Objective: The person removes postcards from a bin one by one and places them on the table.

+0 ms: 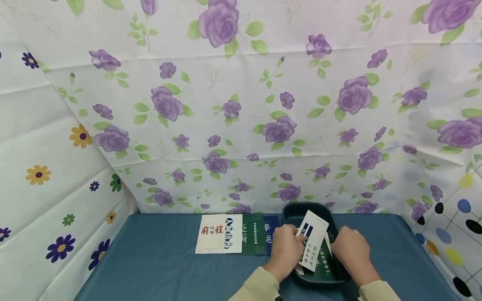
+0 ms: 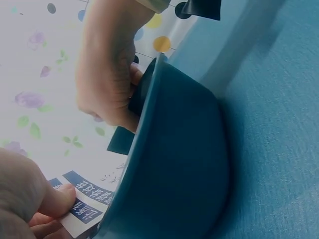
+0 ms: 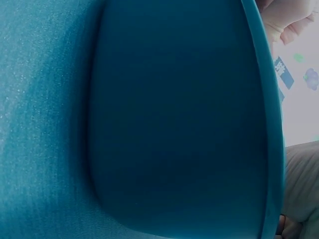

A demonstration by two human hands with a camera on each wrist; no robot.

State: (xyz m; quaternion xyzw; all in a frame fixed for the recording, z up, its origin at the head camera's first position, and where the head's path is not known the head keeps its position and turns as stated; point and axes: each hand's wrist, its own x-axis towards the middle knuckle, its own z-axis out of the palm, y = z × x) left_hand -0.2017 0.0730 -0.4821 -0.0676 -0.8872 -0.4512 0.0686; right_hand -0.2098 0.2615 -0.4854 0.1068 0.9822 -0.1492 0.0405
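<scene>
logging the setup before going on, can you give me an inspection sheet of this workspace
surface: blue tabletop
job's things: teal bin stands on it; a printed white card slants over a green card inside; left of the bin, a row of cream card, black-lettered card, dark green card and blue card
clutter: nothing seen
grippers: left hand pinches the white card; right hand is at the bin's right rim, fingers partly hidden, hold unclear
cables: nothing seen
surroundings: purple-rose backdrop behind, flowered sheet left, dotted sheet right
</scene>
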